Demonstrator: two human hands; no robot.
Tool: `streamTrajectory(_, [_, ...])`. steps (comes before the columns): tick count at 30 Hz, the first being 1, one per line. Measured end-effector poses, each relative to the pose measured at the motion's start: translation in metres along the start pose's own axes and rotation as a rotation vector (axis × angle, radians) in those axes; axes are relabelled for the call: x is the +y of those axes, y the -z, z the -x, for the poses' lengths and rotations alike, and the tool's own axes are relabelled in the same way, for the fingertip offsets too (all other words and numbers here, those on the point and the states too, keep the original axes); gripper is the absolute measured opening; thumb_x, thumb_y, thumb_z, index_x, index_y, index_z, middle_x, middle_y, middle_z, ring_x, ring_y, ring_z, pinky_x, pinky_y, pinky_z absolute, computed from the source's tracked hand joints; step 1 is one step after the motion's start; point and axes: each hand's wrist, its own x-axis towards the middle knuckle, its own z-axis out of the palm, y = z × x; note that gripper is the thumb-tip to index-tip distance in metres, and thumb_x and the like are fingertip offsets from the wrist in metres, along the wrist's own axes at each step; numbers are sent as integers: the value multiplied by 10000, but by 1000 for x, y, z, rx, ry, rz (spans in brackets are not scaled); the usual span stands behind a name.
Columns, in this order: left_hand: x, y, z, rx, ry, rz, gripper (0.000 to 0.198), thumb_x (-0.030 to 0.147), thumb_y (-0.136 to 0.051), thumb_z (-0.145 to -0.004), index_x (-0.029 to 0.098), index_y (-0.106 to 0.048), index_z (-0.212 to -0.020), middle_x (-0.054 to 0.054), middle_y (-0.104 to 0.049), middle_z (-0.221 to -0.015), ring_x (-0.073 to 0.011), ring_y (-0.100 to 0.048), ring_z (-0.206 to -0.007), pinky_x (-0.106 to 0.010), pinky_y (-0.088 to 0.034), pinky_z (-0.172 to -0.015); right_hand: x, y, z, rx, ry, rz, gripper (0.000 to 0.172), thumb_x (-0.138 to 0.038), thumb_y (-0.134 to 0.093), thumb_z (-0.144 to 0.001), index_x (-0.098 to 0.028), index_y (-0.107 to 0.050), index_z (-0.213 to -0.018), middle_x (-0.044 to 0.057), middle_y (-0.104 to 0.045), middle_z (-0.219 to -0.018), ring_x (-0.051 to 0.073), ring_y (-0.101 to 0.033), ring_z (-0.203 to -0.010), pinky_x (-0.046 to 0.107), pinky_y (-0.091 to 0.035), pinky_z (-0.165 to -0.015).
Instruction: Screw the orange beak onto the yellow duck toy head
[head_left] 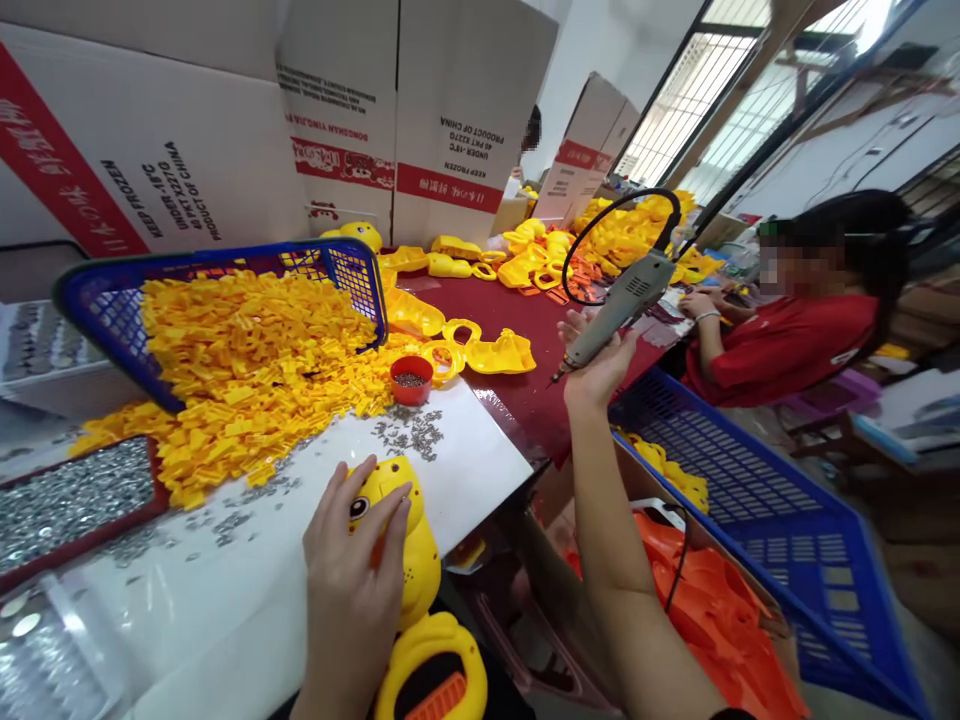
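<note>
My left hand (356, 565) lies over a yellow plastic toy duck (422, 560) at the table's near edge, with its fingers curled over the head beside a black-and-white eye. Just below sits a yellow ring-shaped part (474, 665) with an orange ribbed piece inside. Off to the right, my raised right hand (613, 368) holds a grey electric screwdriver (626, 298) across its upturned palm, bit pointing down and left. From the tool's upper end a black cable loops. Small metal pieces (411, 432) and a red cup (411, 380) of screws are near the toy.
A tipped blue basket (225, 255) spills small yellow parts (247, 400) on the left. A tray of metal pieces (75, 500) stands nearer. Yellow shells (501, 353) lie beyond. Cartons (465, 120) line the back. A blue crate (772, 530), orange parts (705, 610) and a person in red (795, 340) are right.
</note>
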Motion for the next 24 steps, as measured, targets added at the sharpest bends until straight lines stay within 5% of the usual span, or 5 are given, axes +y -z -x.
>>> streamTrajectory(2, [4, -6, 4, -7, 19, 33, 179, 195, -615, -947, 267, -702, -1086, -103, -603, -1407, -352, -503, -1394, -555, -521, -1036, -9, 1, 3, -133, -53, -156, 588, -702, -305, -903, -207, -598, -1024, 86, -692, -945, 203, -706, -792, 390, -596, -787])
streamTrajectory(9, [27, -23, 3, 28, -62, 22, 138, 182, -649, -927, 250, -706, -1033, -103, -650, -1251, -343, -570, -1272, -524, -486, -993, -56, -18, 51, -431, -96, -391, 474, -600, -801, -671, -236, -553, -848, -40, -584, -739, 114, -581, -557, 299, -567, -593])
streamTrajectory(14, [38, -23, -4, 18, 41, 61, 67, 219, -666, -925, 231, -731, -923, -95, -667, -1177, -342, -582, -1225, -545, -472, -999, -78, -43, 86, -751, -231, -579, 387, -488, -746, -649, -265, -522, -874, -72, -481, -622, 105, -463, -434, 261, -439, -425])
streamTrajectory(18, [37, -18, -5, 7, 109, 122, 76, 231, -673, -922, 219, -741, -889, -97, -654, -1176, -320, -583, -1207, -553, -473, -1022, -91, -48, 99, -873, -280, -564, 228, -406, -656, -768, -276, -521, -896, -108, -438, -489, 94, -368, -320, 221, -319, -356])
streamTrajectory(24, [39, -18, -4, -51, 125, 97, 136, 234, -634, -950, 250, -766, -978, -103, -605, -1246, -330, -540, -1257, -566, -436, -1037, -114, -38, 96, -1042, -254, -583, 158, -376, -621, -853, -272, -505, -875, -108, -410, -464, 101, -393, -319, 252, -410, -383])
